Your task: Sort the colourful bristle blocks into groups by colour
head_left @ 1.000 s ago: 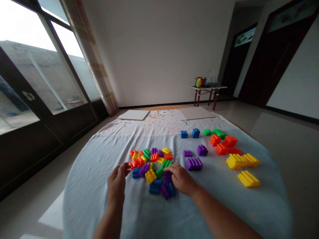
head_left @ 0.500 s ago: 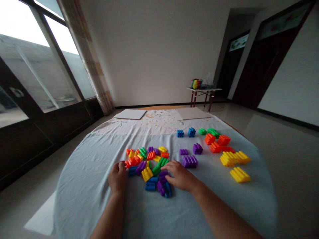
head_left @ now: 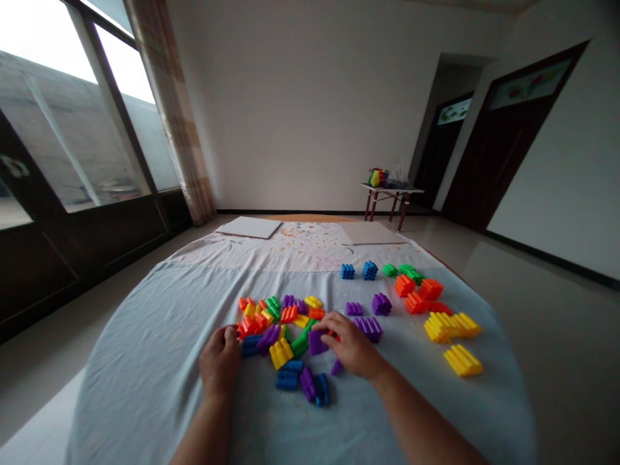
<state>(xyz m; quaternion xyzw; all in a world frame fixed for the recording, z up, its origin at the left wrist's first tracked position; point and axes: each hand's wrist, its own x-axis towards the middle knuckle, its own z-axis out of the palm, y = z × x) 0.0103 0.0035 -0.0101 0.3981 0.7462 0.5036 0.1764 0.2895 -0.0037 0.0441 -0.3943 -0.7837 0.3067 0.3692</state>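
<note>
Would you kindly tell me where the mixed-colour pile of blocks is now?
In the head view, the mixed-colour pile lies slightly left of centre on the tablecloth, mostly between the left hand and right hand.

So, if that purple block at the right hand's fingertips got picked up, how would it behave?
The purple block looks stiff: its flat face and edges show no sag. It's probably light, being smaller than the right hand beside it. Pushed, it would likely slide or tip rather than roll, given that flat face.
</note>
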